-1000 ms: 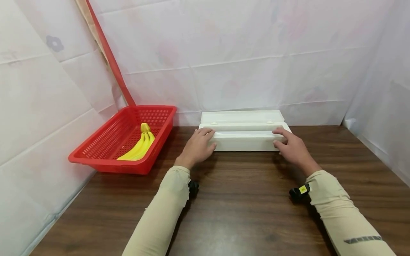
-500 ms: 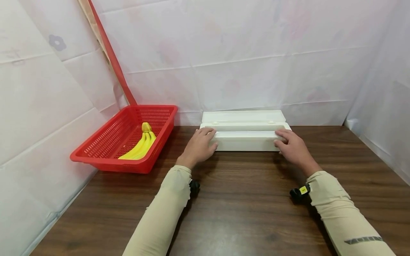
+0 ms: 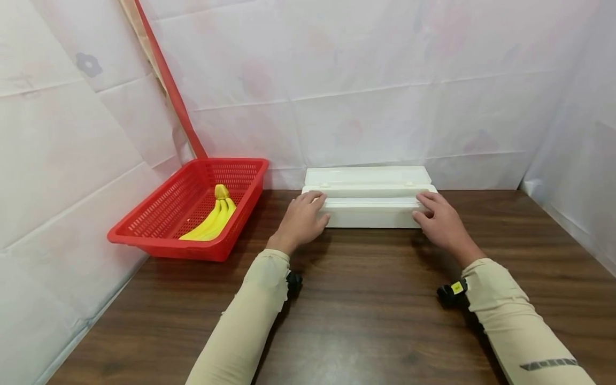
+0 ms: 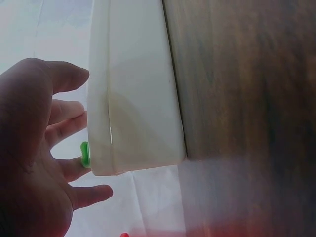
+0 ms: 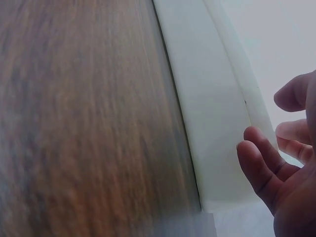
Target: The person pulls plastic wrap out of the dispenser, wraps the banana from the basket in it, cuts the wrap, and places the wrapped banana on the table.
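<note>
A long white plastic box lies crosswise at the back of the table, its lid tipped back near the wall sheet. At the box's left end is my left hand, fingers loosely spread over the top edge. In the left wrist view a small green tab shows at the box's edge, beside those fingers. My right hand is at the right end with relaxed fingers, the fingertips by the front and top edge. Neither hand visibly grips the box; exact contact is unclear.
A red perforated basket stands on the left, holding a bunch of yellow bananas. White patterned sheets hang behind and at both sides. A red strip rises behind the basket. The table is dark wood.
The right hand's fingertips have shifted slightly toward the box's right end. The left hand and box stay nearly as they were, while the head view has turned a little.
</note>
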Demonstrator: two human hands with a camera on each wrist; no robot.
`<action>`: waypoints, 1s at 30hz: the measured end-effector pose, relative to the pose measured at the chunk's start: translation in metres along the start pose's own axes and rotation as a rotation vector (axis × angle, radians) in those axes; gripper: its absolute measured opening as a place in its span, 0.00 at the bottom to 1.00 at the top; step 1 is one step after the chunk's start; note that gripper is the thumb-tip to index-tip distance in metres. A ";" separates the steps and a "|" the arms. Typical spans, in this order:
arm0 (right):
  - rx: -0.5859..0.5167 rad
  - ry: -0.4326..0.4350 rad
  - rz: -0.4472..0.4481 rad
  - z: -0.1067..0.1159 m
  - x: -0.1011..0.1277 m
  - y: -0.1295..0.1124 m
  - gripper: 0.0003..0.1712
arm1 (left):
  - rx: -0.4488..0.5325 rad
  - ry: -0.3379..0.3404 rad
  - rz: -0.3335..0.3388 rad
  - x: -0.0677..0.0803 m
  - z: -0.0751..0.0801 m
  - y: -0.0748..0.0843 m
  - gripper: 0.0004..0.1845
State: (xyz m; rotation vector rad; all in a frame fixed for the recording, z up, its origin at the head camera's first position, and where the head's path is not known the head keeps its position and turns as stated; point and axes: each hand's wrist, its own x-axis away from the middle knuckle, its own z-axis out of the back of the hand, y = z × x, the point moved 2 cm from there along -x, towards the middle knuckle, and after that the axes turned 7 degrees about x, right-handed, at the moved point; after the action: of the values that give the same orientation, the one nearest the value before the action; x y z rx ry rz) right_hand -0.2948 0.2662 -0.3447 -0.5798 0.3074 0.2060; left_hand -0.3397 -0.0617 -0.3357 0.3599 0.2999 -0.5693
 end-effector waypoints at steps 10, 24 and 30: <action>-0.025 0.027 0.016 -0.002 0.000 -0.001 0.32 | 0.032 0.036 0.036 -0.001 0.001 -0.002 0.28; 0.002 0.048 0.012 -0.002 -0.001 0.000 0.31 | 0.115 -0.024 0.146 -0.007 -0.003 -0.010 0.20; 0.009 0.049 0.018 -0.003 0.001 0.002 0.31 | 0.058 -0.036 0.157 -0.008 -0.004 -0.005 0.23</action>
State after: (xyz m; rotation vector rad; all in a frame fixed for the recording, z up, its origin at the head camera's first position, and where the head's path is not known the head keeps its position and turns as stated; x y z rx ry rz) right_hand -0.2953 0.2658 -0.3485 -0.5736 0.3613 0.2076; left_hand -0.3494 -0.0608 -0.3375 0.4247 0.2182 -0.4301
